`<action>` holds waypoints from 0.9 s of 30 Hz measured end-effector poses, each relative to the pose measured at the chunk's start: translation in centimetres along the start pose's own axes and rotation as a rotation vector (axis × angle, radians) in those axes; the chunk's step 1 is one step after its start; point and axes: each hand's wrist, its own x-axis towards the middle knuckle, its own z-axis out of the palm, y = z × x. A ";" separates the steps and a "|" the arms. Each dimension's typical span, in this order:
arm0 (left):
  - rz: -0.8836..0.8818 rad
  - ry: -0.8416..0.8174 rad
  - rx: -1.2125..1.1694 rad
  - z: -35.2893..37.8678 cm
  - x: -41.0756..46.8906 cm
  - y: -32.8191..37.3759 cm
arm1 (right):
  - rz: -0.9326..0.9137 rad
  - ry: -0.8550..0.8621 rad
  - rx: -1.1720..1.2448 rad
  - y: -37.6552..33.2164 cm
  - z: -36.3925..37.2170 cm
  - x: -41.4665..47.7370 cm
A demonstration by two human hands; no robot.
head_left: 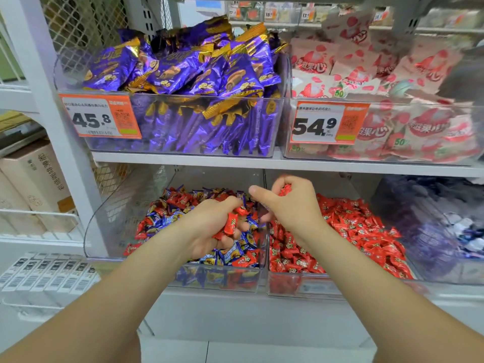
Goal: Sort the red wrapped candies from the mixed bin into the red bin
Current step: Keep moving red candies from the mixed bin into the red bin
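On the lower shelf a clear mixed bin (110, 218) holds red and blue wrapped candies. To its right stands the red bin (293, 286), filled with red wrapped candies (361, 231). My left hand (209, 226) hovers over the mixed bin, fingers curled around several red candies (230, 224). My right hand (288, 203) is raised above the divider between the two bins, closed on a red candy (285, 189) that pokes out above the fingers.
The shelf above carries a bin of purple packets (183, 74) and a bin of pink-and-red packets (379, 74), each with an orange price tag. A bin of purple-white items (440, 231) sits at far right. Boxes (31, 179) stand on the left rack.
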 end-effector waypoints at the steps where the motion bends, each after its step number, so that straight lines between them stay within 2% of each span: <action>1: 0.007 0.008 -0.012 0.3 0.1 -0.1 | 0.053 0.009 0.117 0.1 -0.5 -0.1; 6: 0.022 0.049 -0.108 1.8 0.2 -0.2 | 0.236 0.092 0.549 1.3 -2.9 0.5; 9: 0.133 0.072 -0.031 3.0 -0.5 -0.1 | 0.326 0.141 0.636 2.3 -4.9 1.2; 11: 0.291 0.094 0.190 4.0 -1.0 -0.1 | 0.317 0.156 0.424 3.3 -6.6 1.4; 14: 0.584 0.157 0.680 6.0 -1.3 0.3 | 0.099 0.149 -0.349 5.3 -9.4 1.6; 16: 0.693 0.166 0.886 7.7 -0.8 0.8 | -0.012 0.144 -0.573 5.6 -10.7 1.6; 18: 0.691 0.121 0.955 9.5 0.4 1.2 | -0.069 0.037 -0.565 5.6 -11.5 1.5; 20: 0.557 0.004 0.879 11.3 1.4 1.7 | -0.074 -0.101 -0.562 5.7 -12.0 1.2; 22: 0.443 -0.107 0.805 12.4 2.4 2.3 | -0.094 -0.130 -0.610 5.5 -12.5 0.8; 23: 0.439 -0.133 0.856 12.4 2.9 2.6 | -0.110 -0.114 -0.633 5.3 -12.7 0.6; 24: 0.464 -0.134 0.970 12.1 3.3 2.8 | -0.116 -0.091 -0.636 5.2 -12.9 0.5; 27: 0.611 -0.032 1.566 11.0 4.0 2.6 | -0.111 -0.063 -0.615 5.0 -12.9 0.3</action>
